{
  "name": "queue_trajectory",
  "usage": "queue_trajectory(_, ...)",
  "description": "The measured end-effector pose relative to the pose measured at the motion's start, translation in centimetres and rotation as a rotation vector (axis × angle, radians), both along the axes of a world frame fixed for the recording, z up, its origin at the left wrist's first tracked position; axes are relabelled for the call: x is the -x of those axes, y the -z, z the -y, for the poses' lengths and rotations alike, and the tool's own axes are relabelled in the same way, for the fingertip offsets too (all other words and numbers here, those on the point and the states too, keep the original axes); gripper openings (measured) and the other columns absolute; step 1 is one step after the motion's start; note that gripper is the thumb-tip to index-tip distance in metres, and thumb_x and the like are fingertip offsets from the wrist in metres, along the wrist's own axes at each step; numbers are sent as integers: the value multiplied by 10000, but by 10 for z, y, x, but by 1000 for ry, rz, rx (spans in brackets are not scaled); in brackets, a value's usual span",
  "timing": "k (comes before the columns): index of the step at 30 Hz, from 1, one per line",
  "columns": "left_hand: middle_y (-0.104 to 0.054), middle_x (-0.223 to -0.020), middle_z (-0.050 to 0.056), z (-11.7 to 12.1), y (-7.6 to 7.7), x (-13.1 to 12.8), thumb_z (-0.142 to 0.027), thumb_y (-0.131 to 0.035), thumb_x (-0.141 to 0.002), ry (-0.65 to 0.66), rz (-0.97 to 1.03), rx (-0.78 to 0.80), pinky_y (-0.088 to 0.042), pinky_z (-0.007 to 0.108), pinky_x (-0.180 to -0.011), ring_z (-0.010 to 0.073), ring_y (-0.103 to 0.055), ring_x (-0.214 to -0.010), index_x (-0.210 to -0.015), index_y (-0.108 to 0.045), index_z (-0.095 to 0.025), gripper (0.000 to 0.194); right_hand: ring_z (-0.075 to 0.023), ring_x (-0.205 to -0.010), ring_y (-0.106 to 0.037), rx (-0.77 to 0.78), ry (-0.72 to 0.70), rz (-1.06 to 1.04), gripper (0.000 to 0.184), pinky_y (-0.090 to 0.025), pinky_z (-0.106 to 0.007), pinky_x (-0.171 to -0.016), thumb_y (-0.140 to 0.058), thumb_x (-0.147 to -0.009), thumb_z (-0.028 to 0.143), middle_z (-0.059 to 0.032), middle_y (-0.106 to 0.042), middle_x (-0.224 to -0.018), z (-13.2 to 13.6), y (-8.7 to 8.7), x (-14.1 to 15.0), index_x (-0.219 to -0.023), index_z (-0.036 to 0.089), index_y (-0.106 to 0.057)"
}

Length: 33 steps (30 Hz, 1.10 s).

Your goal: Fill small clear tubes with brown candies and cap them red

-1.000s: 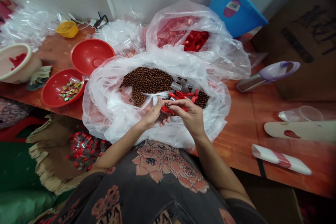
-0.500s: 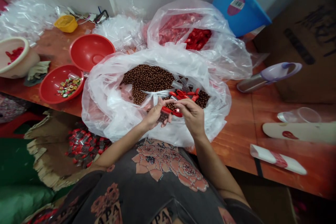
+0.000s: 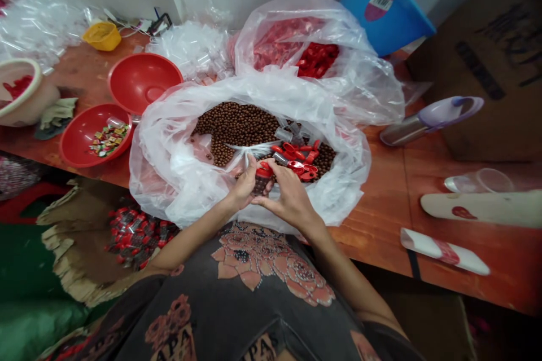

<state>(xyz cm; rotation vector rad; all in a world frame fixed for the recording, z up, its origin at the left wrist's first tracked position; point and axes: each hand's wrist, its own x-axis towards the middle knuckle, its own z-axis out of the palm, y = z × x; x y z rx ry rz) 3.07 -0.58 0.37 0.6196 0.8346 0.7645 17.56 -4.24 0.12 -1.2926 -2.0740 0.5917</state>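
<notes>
My left hand (image 3: pixel 242 187) is closed around a small clear plastic jar (image 3: pixel 261 184) filled with brown balls, with a red cap (image 3: pixel 264 167) on its top. From the other side, my right hand (image 3: pixel 291 190) touches the same jar, its forefinger at the cap and its thumb stretched out below. Both hands are over the near edge of a white plastic bag (image 3: pixel 169 180), where brown chocolate-like balls (image 3: pixel 239 124) lie loose. Just beyond my right fingers are several red caps (image 3: pixel 302 168) and clear empty jars (image 3: pixel 283 134) on the balls.
Two red bowls (image 3: pixel 146 76) stand at the left, one with small wrapped pieces (image 3: pixel 108 140). Behind is a bag of red caps (image 3: pixel 319 59) beside a blue bin (image 3: pixel 385 5). A purple-lidded bottle (image 3: pixel 427 121) lies at right. Filled jars (image 3: pixel 138 234) fill a carton below left.
My right hand has moved from above the red caps to the jar in my left hand. A red cap now sits on the jar's top.
</notes>
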Motion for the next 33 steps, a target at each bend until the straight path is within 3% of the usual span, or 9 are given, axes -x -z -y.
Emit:
queue_trajectory(5, -486, -504, -23, 1, 2, -1, -646, -354, -928, 40, 61, 98, -357, 201, -402, 96, -441, -396, -999, -628, -161, 561, -336, -1183, -537, -105, -32, 94, 742, -463, -516, -994, -679, -822, 436, -189, -554, -1302, -4, 3, 0, -1429, 167, -348)
queue_trajectory(9, -436, -474, -21, 3, 10, -1, -507, -381, -933, 88, 102, 167, -365, 199, -417, 85, -413, -399, -722, -546, -160, 439, -329, -1201, -544, -164, -51, 67, 686, -465, -504, -1021, -677, -804, 427, -187, -564, -1290, -6, 9, 0, -1380, 169, -407)
queue_trajectory(13, -426, -473, -40, 14, 18, -4, -453, -422, -881, 58, 120, 121, -338, 182, -398, 82, -378, -388, -778, -549, -164, 332, -333, -1205, -555, -226, -76, 31, 683, -479, -503, -1009, -679, -791, 429, -198, -576, -1290, -3, 18, 1, -1366, 156, -428)
queue_trajectory(16, -450, -487, -41, 20, 19, -2, -481, -412, -872, 75, 50, 62, -358, 192, -415, 94, -401, -401, -874, -568, -159, 358, -328, -1218, -552, -220, -72, 44, 680, -477, -499, -1009, -673, -796, 442, -195, -583, -1291, 4, 27, 1, -1365, 160, -428)
queue_trajectory(21, -650, -796, 25, -10, 8, 30, -346, -555, -844, 151, -446, -286, -452, 217, -594, 129, -583, -662, -1088, -606, -174, 303, -336, -1140, -581, -92, -19, 85, 692, -497, -504, -970, -709, -764, 521, -197, -607, -1217, 22, 39, -10, -1293, 132, -490)
queue_trajectory(24, -640, -827, 13, -47, 0, 54, -262, -568, -826, 41, -762, -526, -416, 212, -615, 122, -551, -683, -1051, -639, -183, 249, -328, -1148, -569, 74, -27, 125, 662, -482, -510, -993, -731, -768, 515, -175, -603, -1217, 31, 40, -20, -1279, 152, -518)
queue_trajectory(26, -647, -826, 20, -67, -3, 57, -230, -558, -826, 56, -889, -681, -413, 229, -658, 135, -558, -716, -984, -663, -181, 197, -334, -1182, -549, 129, -72, 142, 695, -475, -520, -1002, -732, -781, 502, -180, -584, -1258, 32, 40, -25, -1338, 162, -490)
queue_trajectory(29, -678, -887, 52, -83, 4, 33, -176, -531, -831, 283, -909, -929, -425, 279, -796, 175, -596, -842, -884, -698, -186, 176, -313, -1181, -550, 132, -107, 141, 614, -492, -499, -983, -658, -861, 466, -166, -579, -1271, 23, 37, -29, -1380, 193, -477)
queue_trajectory(33, -653, -918, 99, -88, 28, -22, -63, -522, -772, 517, -865, -1169, -414, 329, -864, 225, -578, -929, -811, -701, -179, 217, -252, -981, -608, 80, 21, 155, 268, -528, -433, -880, -456, -982, 303, -113, -635, -1036, 2, 30, -36, -1129, 201, -656)
